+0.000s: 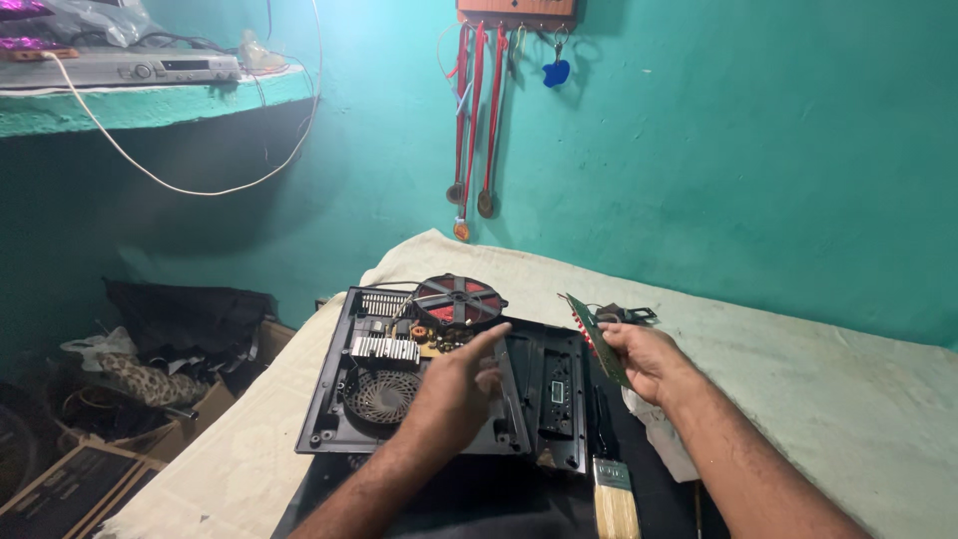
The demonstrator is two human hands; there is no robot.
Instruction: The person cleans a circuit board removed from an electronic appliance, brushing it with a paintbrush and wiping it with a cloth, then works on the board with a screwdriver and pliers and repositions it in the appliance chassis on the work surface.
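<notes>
Holding a green circuit board pinched in the right hand, left hand open, pointing over the opened cooker; board's ribbon wires could tear if tugged.

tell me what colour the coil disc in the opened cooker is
Red with black spokes, on the coil disc; clearest in the head view.

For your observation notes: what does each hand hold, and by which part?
Right hand: green circuit board, gripped at its lower edge. Left hand: nothing, pointing over the opened cooktop.
</notes>
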